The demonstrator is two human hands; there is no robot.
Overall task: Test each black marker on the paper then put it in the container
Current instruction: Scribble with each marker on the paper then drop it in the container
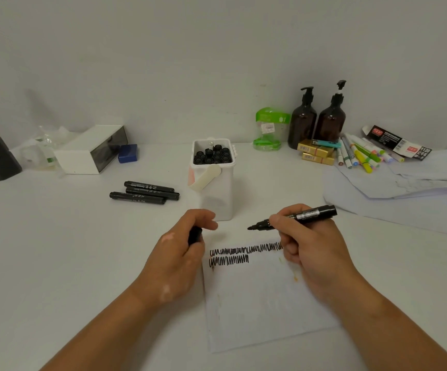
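Gripping an uncapped black felt marker (301, 216) in the right hand (313, 250), fingers curling round the barrel, tip pointing toward the left hand (177, 261); touching the sheet with the tip or hovering above it, cannot tell which; pinching a small black marker cap (195, 235) in the left hand, fingers curling round it; holding both hands low over the white counter (56, 250), the left at the left edge of a white paper sheet (265, 303), the right over its upper right part; showing, between the hands, two rows of black zigzag scribble (241, 253), the upper row running under the right hand; standing just beyond the hands, a white rectangular plastic container (218, 199) with a cream handle, carrying many upright black markers (213, 155), ends showing at the open top; lying beyond the left hand, three capped black markers (144, 192) side by side, touching one another, well apart from both hands; standing far beyond the right hand, two brown pump bottles (316, 121); lying beside them, a loose heap of coloured pens (361, 153); sitting far beyond the left hand, a white oblong box (83, 153).
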